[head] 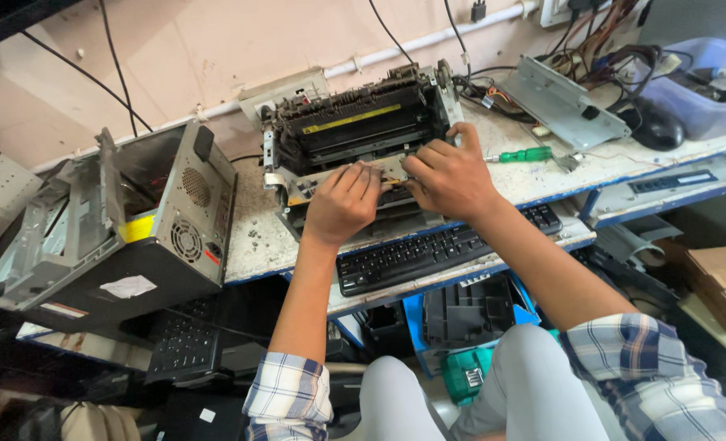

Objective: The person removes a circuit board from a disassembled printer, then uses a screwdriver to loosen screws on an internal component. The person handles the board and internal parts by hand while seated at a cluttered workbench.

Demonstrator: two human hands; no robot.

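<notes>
Head view, left to right: an opened computer case [158, 220] lies on its side at the bench's [248, 245] left end. Beside it, at mid-bench, stands a stripped printer mechanism [355, 131]. The left hand [342, 204] rests palm-down on its pale front strip [391, 167], fingers pressed together and curled over the edge. The right hand [449, 175] grips the same strip just beside it, fingers bent, thumb at the mechanism's right end. A black keyboard [412, 257] sits below. Further right lie a green-handled screwdriver [524, 154], a grey metal bracket [559, 102] and a black mouse [655, 126].
</notes>
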